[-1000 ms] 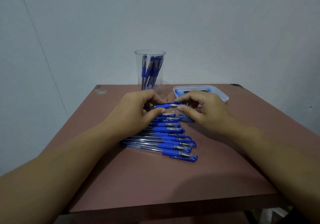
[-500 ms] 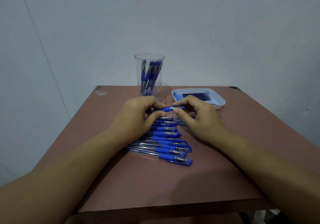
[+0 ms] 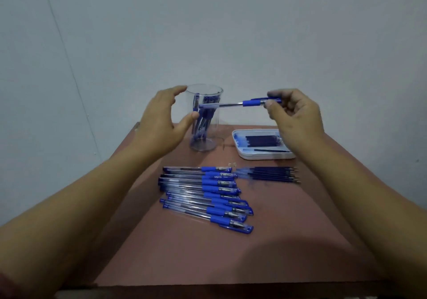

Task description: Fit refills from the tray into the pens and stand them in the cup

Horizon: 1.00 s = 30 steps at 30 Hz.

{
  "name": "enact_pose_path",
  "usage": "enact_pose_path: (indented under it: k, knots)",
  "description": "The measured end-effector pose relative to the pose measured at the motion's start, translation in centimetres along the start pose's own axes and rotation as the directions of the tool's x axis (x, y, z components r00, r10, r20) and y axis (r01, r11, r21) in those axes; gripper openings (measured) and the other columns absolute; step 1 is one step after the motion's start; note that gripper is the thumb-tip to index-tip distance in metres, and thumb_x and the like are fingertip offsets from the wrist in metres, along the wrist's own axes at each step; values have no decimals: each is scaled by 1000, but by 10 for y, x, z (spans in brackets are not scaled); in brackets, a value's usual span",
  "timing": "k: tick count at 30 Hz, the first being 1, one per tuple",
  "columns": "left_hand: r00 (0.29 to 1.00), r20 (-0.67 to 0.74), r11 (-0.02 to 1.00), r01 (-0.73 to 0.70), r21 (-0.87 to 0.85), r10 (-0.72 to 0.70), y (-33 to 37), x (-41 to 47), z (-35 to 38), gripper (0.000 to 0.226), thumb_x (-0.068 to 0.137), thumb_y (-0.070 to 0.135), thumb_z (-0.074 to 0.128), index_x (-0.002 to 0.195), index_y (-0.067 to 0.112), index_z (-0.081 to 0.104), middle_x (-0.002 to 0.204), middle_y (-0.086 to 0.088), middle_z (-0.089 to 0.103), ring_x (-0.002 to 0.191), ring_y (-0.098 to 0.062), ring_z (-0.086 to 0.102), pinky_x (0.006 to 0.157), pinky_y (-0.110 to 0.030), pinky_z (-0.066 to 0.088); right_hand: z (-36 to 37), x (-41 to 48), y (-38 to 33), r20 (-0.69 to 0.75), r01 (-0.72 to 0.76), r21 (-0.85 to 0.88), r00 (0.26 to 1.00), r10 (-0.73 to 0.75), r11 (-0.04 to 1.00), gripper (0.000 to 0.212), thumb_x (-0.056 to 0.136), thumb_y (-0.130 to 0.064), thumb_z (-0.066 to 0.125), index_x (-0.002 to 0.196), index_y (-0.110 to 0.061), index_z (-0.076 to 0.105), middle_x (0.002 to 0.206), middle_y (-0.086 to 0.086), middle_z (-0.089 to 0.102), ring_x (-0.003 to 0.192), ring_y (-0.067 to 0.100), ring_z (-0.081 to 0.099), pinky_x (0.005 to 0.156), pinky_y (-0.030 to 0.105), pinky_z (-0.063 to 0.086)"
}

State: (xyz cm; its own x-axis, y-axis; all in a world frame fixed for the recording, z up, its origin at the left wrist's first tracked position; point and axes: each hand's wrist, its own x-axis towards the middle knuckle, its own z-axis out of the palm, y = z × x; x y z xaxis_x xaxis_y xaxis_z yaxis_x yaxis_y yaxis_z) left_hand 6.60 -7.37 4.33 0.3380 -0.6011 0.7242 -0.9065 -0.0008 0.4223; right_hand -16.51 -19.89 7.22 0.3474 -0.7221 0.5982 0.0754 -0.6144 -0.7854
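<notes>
A person's right hand (image 3: 298, 116) pinches a blue pen (image 3: 233, 104), held level above the far edge of the table (image 3: 208, 264). The left hand (image 3: 159, 123), fingers spread and empty, hovers beside the clear cup (image 3: 208, 137).

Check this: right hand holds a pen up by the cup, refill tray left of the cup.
Wrong side: the head view shows the tray right of the cup. The right hand does hold a pen up by the cup.

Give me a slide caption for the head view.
Right hand holds a pen level near the cup; left hand open.
</notes>
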Motion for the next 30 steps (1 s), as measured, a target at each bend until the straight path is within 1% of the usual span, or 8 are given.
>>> enact_pose_path:
  k: [3,7,11,17,20,24,27,30]
  knots:
    - [988,124,981,-114,155,96,-6,22,0,76,84,46,71,148,24,35,151,-2,38,137,-19,37,111,-37,34,2,32,-7,-71,44,-40,996,-46,998,12,93,-13,62,104,-18,64,83,-5,60,67,1,53,67,16,47]
    - [964,234,962,-173,211,122,-11,32,8,87,76,44,80,148,28,34,156,0,31,140,-21,35,110,-43,39,15,64,-4,-51,85,-144,994,-93,986,13,93,-15,61,105,-20,62,89,-10,60,66,-3,53,66,12,44]
    - [972,180,964,-186,191,152,-15,30,18,85,73,38,84,144,25,39,152,0,37,136,-20,41,105,-42,44,36,77,2,17,125,-229,992,-124,965,17,93,-14,59,109,-19,59,87,-11,56,68,1,52,64,6,43]
    - [974,149,964,-196,181,170,-18,29,24,85,73,37,84,144,23,39,148,2,39,128,-17,47,97,-34,46,63,79,12,94,171,-221,984,-153,960,19,91,-15,63,103,-21,50,87,-7,59,72,6,54,64,8,44]
    - [973,144,962,-205,179,181,-18,29,24,85,72,36,84,144,22,40,147,2,40,126,-18,47,96,-34,46,70,79,12,143,192,-227,976,-162,955,14,92,-18,63,106,-21,59,89,-6,63,77,9,57,68,9,44]
    - [974,144,965,-200,172,176,-17,29,23,86,72,35,85,144,21,40,146,0,40,127,-19,48,96,-34,46,77,75,18,336,283,-349,928,-163,893,24,98,-28,54,117,-21,66,105,-8,58,97,7,52,84,16,40]
    - [975,154,970,-183,163,158,-15,28,23,85,72,34,84,144,20,40,147,0,40,127,-20,48,97,-37,47,80,71,22,398,278,-403,911,-107,872,29,100,-36,49,121,-27,66,112,-5,47,117,17,43,101,30,36]
    - [976,181,974,-154,168,124,-12,27,21,88,75,34,82,148,22,35,153,-2,34,135,-21,42,105,-38,42,77,63,20,405,274,-445,911,-81,853,35,100,-39,47,130,-27,60,121,-1,46,124,22,37,104,31,31]
